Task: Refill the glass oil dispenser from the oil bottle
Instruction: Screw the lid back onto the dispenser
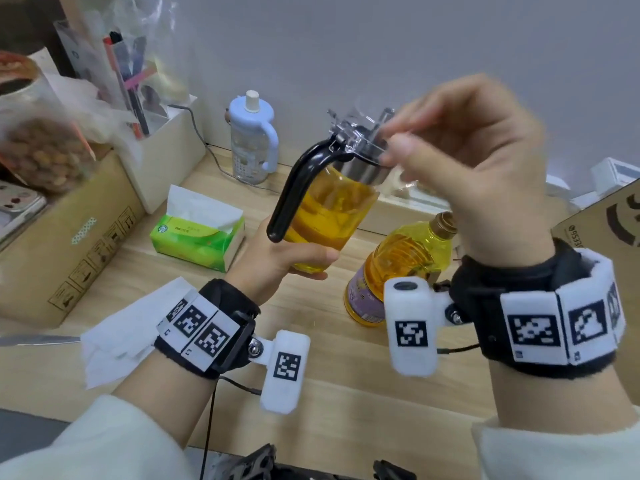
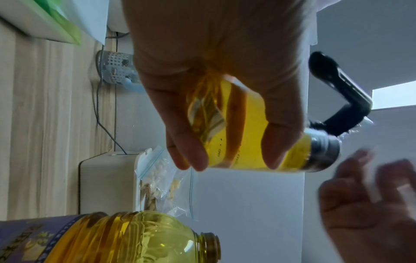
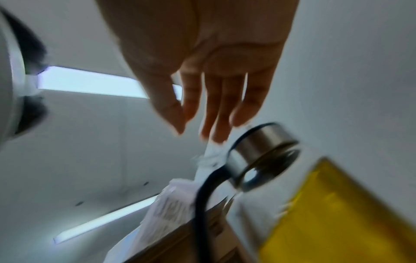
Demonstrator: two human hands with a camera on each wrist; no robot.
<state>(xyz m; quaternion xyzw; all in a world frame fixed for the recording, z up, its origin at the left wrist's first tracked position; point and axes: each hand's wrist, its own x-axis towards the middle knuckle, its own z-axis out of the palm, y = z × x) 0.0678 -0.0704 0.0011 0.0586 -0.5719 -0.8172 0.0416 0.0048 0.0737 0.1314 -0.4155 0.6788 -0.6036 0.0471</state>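
My left hand [image 1: 311, 258] grips the glass oil dispenser [image 1: 329, 216] round its lower body and holds it tilted above the wooden table. The dispenser holds yellow oil up to near its steel collar [image 1: 363, 171] and has a black handle [image 1: 294, 188]. My right hand [image 1: 394, 143] is at the clear lid [image 1: 356, 129] on top; the right wrist view shows the right hand [image 3: 198, 131] with nearly straight fingers whose tips touch the lid. The plastic oil bottle [image 1: 398, 265] with a gold neck stands on the table under my right hand and shows as the oil bottle [image 2: 123, 238] in the left wrist view.
A green tissue pack [image 1: 197, 233] lies left of the dispenser, a loose white tissue [image 1: 121, 327] under my left wrist. A cardboard box [image 1: 69, 244], a white organiser [image 1: 166, 150] and a pale blue water bottle [image 1: 252, 140] line the back left. Another cardboard box [image 1: 606, 220] is at the right.
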